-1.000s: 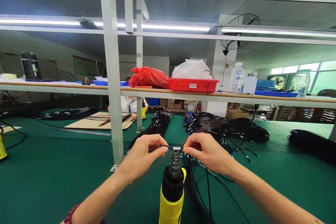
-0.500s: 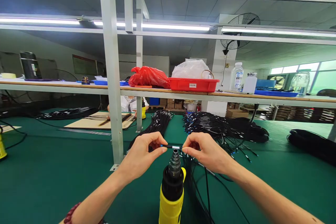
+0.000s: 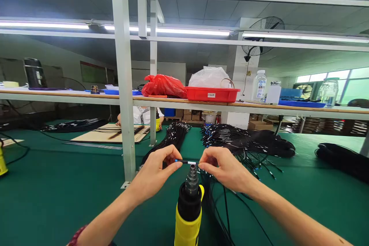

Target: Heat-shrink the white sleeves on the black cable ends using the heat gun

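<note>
A thin black cable (image 3: pixel 186 162) with a white band and a blue tip is stretched level between my hands. My left hand (image 3: pixel 160 169) pinches its blue-tipped end between thumb and fingers. On the other side, my right hand (image 3: pixel 220 165) pinches it just past the white band. Right under the cable stands a yellow heat gun (image 3: pixel 188 215), upright, its stepped metal nozzle (image 3: pixel 192 180) pointing up at the white band. Whether the nozzle touches the cable I cannot tell.
Bundles of black cables (image 3: pixel 235 136) lie on the green table (image 3: pixel 72 184). A white post (image 3: pixel 127 84) rises left of my hands. The shelf (image 3: pixel 259 109) carries a red tray (image 3: pixel 211 94) and bottles. Behind the post sits another person (image 3: pixel 141 115) by a scorched board (image 3: pixel 98 132).
The cable has shifted slightly left over the nozzle, with my hands moving along with it. Both hands keep their pinch.
</note>
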Motion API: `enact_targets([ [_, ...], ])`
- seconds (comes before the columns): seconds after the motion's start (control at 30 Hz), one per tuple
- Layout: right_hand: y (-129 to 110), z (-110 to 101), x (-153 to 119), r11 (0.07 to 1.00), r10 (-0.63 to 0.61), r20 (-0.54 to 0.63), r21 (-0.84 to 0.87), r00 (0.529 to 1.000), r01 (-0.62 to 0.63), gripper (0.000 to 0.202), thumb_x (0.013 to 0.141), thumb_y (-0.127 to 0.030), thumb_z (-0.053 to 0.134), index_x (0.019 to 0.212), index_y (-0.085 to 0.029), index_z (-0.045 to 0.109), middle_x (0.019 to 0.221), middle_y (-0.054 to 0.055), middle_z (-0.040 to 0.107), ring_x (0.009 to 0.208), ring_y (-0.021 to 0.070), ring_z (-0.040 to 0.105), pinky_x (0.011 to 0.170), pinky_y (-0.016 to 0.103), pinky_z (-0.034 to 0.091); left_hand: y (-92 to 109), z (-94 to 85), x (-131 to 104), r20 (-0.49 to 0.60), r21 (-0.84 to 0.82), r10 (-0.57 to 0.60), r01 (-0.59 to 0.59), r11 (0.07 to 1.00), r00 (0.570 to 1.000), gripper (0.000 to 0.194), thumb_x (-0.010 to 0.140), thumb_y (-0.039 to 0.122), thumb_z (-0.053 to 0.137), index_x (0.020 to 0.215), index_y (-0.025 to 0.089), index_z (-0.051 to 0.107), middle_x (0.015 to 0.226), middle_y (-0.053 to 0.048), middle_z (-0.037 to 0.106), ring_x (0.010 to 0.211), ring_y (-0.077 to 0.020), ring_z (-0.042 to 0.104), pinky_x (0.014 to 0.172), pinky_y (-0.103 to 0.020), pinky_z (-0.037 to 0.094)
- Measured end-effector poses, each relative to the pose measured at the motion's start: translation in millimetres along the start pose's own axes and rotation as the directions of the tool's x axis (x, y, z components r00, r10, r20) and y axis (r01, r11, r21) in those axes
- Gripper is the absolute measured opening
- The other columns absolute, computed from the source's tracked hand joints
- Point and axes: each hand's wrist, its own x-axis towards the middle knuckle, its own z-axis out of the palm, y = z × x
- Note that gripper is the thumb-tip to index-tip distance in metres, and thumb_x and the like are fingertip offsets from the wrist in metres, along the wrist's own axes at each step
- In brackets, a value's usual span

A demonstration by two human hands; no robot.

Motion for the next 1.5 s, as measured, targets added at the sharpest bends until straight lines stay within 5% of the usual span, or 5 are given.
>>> enact_targets([
  [0.33, 3.9, -6.2, -7.5, 0.997, -0.056, 0.030, -0.059, 0.998, 0.058, 0.027, 0.092, -0.023, 0.050, 0.077, -0.019, 0.072, 0.074, 0.000, 0.062, 0.063, 0.0122, 0.051, 0.058, 0.024, 0.034, 0.5, 3.7, 2.2, 0.071, -0.004, -0.061, 0.062, 0.998, 0.996, 0.040, 0.095, 0.050, 0.039, 0.076, 0.019, 0.057, 0.060, 0.004, 0.051, 0.057, -0.0131, 0.043, 0.054, -0.025, 0.031],
  [0.63, 6.0, -5.7, -3.7, 0.999, -0.031, -0.019, -0.031, 0.999, 0.031, 0.013, 0.082, -0.018, 0.060, 0.071, -0.017, 0.067, 0.068, -0.002, 0.059, 0.062, 0.0117, 0.048, 0.057, 0.024, 0.034, 0.1, 5.9, 3.5, 0.048, -0.043, -0.057, 0.059, 0.997, 0.997, 0.021, 0.089, 0.038, 0.054, 0.089, 0.020, 0.063, 0.077, 0.001, 0.060, 0.075, -0.0164, 0.054, 0.065, -0.027, 0.040],
  [1.5, -1.7, -3.4, -4.7, 0.998, -0.040, 0.008, -0.038, 0.999, 0.041, 0.018, 0.086, -0.020, 0.058, 0.069, -0.016, 0.064, 0.064, -0.003, 0.055, 0.059, 0.0103, 0.044, 0.055, 0.023, 0.031, -7.3, 5.1, 1.9, 0.045, -0.188, -0.027, 0.035, 0.982, 0.999, 0.022, 0.089, 0.038, 0.057, 0.082, 0.018, 0.062, 0.074, 0.002, 0.057, 0.071, -0.0133, 0.050, 0.064, -0.025, 0.039],
])
